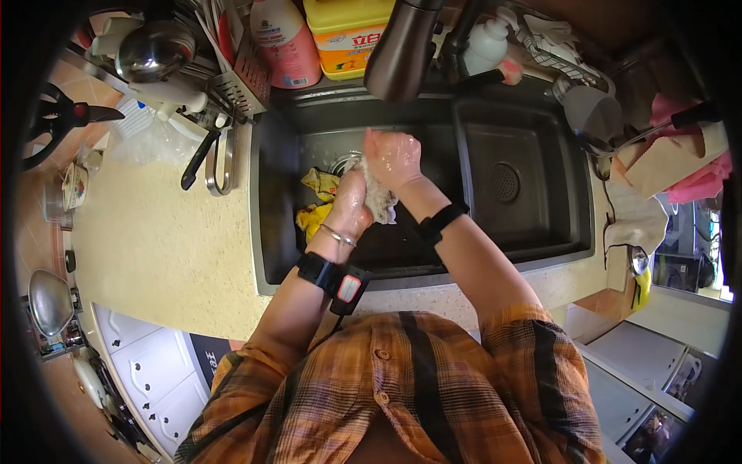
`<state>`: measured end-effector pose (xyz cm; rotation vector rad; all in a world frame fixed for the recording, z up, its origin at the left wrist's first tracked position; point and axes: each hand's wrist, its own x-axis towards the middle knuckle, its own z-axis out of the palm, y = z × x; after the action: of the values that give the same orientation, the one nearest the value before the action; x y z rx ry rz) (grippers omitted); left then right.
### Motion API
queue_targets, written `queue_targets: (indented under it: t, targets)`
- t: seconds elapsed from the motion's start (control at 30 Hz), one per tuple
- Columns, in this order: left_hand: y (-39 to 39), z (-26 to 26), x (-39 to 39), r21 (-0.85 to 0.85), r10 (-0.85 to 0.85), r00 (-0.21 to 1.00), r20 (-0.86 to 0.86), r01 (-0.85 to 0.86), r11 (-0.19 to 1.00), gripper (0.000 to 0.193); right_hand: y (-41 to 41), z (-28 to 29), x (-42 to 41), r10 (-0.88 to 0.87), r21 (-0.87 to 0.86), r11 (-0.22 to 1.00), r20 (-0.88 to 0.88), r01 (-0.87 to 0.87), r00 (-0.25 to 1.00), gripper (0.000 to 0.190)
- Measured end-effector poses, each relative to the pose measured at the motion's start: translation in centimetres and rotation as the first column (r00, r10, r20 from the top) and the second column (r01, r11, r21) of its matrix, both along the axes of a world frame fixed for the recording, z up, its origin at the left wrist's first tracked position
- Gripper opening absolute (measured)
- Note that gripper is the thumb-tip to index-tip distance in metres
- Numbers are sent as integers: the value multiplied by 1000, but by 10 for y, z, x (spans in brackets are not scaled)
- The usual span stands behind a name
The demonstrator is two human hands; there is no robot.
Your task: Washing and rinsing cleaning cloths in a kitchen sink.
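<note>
Over the left basin of a dark double sink point(429, 255), a wet whitish cloth point(379, 200) is gripped between my two hands. My left hand point(352, 197) is closed around its near left side, wet and with a bangle at the wrist. Higher up, my right hand point(395, 155) is clenched on the cloth's upper part, its knuckles shiny with water. The cloth's lower end hangs free between the wrists. Beside my left hand, a crumpled yellow cloth or wrapper point(313, 217) lies on the basin floor, and another yellowish piece point(320, 182) lies near the drain point(346, 162).
A dark metal faucet point(400, 55) overhangs the basin's back. Behind stand a pink bottle point(287, 46), a yellow tub point(346, 37) and a white pump bottle point(487, 43). A perforated utensil holder point(240, 90) and a black-handled tool point(200, 159) border the left counter point(162, 232). The right basin point(524, 214) adjoins.
</note>
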<state>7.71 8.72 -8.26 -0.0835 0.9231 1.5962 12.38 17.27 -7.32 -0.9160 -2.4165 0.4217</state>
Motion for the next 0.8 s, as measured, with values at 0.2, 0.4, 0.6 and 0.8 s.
queue_targets:
  t: [0.2,0.4,0.6,0.8]
  targets:
    - [-24,-20,-21,479,-68,996,65,29,878,23,-56,-1,-3,62,86,995,-101,-53,993,17]
    - [-10,0,-5,-39,-60,995,-80,57,998,24,6,-6,2,-56,-60,997,40,58,998,35]
    - [-18,10,-23,178,-90,988,128,67,982,25,45,-19,38,-221,-658,749,-136,79,966,40]
    - [-10,-17,-20,97,-25,995,98,16,995,26,-16,10,25,13,-724,613,-393,-318,920,26]
